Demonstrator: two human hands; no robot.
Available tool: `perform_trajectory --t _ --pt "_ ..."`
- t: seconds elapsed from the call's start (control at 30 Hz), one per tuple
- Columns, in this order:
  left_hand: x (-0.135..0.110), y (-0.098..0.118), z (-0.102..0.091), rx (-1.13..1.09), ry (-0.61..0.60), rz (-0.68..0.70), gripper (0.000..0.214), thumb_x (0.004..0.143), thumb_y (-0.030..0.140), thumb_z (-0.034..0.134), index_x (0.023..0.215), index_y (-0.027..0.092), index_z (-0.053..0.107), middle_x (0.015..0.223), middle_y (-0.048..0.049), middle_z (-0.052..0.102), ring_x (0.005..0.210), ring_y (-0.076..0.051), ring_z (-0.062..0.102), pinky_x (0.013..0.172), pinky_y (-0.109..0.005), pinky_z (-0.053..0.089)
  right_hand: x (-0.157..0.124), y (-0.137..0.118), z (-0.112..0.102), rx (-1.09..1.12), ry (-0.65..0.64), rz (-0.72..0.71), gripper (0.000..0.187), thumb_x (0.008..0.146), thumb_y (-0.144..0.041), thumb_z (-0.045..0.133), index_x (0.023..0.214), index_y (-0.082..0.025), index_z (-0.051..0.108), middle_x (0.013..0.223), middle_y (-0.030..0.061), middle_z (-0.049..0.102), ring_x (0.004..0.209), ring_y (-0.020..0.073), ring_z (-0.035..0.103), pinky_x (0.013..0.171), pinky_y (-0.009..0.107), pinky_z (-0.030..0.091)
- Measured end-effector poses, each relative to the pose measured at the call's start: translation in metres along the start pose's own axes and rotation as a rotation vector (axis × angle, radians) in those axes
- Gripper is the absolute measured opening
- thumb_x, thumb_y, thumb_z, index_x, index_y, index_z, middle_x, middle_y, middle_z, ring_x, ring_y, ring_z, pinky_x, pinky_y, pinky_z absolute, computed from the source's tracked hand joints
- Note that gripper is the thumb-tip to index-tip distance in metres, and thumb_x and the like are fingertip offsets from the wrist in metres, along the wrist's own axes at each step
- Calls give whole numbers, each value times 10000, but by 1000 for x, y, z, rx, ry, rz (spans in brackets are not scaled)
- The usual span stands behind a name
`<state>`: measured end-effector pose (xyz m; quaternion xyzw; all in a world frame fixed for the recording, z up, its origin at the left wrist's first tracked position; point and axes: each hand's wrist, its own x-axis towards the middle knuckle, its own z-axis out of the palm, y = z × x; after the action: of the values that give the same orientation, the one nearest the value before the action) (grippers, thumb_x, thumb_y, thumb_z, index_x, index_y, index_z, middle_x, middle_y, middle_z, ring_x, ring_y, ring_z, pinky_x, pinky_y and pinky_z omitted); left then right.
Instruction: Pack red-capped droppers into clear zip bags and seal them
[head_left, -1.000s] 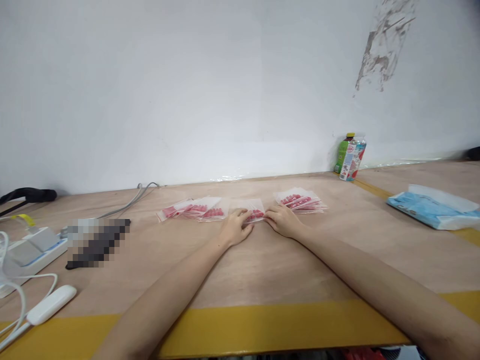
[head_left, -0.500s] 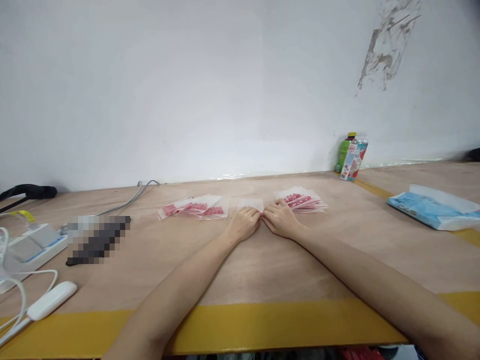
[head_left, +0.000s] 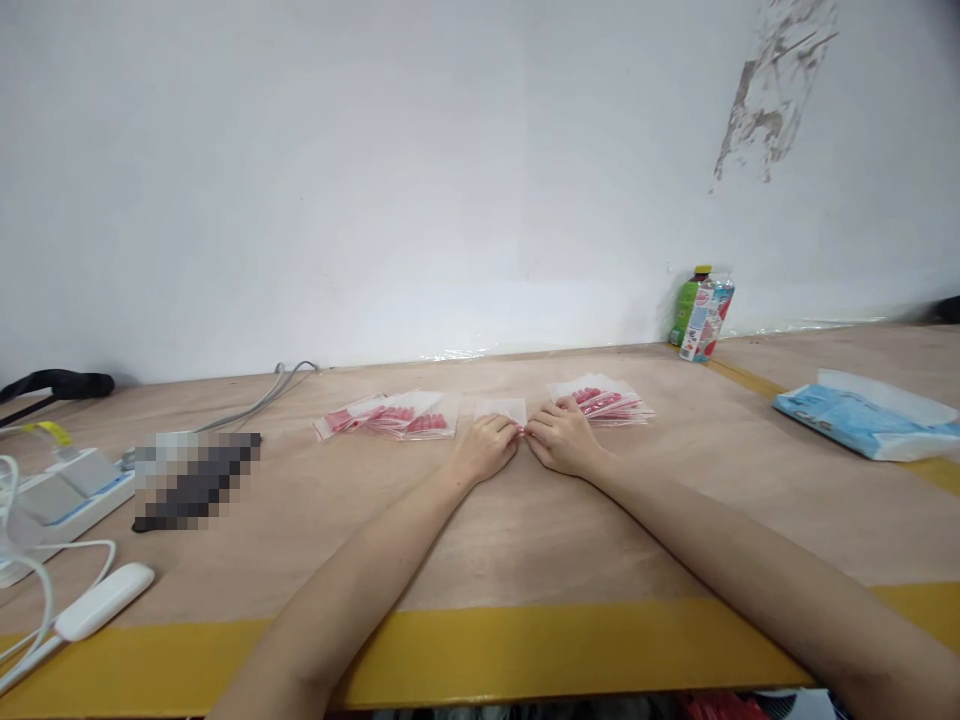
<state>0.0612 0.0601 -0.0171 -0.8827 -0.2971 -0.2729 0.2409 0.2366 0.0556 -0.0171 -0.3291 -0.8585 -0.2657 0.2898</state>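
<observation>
A small clear plastic bag (head_left: pixel 501 408) lies in front of me, its near edge covered by my fingers. My left hand (head_left: pixel 486 448) is closed on that edge, fingers curled and thumb pressed in. Close beside it, my right hand (head_left: pixel 562 438) pinches the bag's near right corner, where a bit of red shows between the fingertips. To the left, several clear bags with red pieces inside (head_left: pixel 427 418) lie fanned out. Behind my right hand is a stack of similar red-edged bags (head_left: pixel 611 402). What the middle bag contains is hidden.
A power strip (head_left: pixel 97 500) with plugs and white cables sits at left, near a blurred-out dark object (head_left: pixel 202 485). Two drink bottles (head_left: pixel 705 318) stand by the wall. At right lies a blue tissue pack (head_left: pixel 862 418). Yellow tape (head_left: pixel 540 650) marks the table's front edge.
Almost nothing differs. Both hands stay at the middle bag, with only a slight shift of the right fingers; the bag piles have not moved.
</observation>
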Motion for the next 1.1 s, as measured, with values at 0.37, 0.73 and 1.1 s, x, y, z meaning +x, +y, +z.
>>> perform_trajectory --t 0.37,0.73,1.1 --pt "1 0 -2 68 -33 66 94 771 121 471 764 145 561 770 -55 596 756 -185 544 666 -305 439 0 -1 1 1 24 -36 195 833 -208 405 784 -178 591 752 33 619 790 163 460 757 347 218" --pt "-19 -18 -26 160 -64 51 196 847 151 387 728 136 542 727 -69 569 737 -191 528 687 -310 421 -8 8 -5 2 18 72 204 834 -228 414 720 -173 575 742 23 626 770 151 461 766 346 198" --pt "-32 -25 -26 121 -104 -25 196 850 118 398 751 142 565 746 -67 586 756 -179 548 687 -283 425 -8 5 -4 235 -49 167 133 811 -212 433 857 -175 552 830 46 598 764 158 503 700 291 313"
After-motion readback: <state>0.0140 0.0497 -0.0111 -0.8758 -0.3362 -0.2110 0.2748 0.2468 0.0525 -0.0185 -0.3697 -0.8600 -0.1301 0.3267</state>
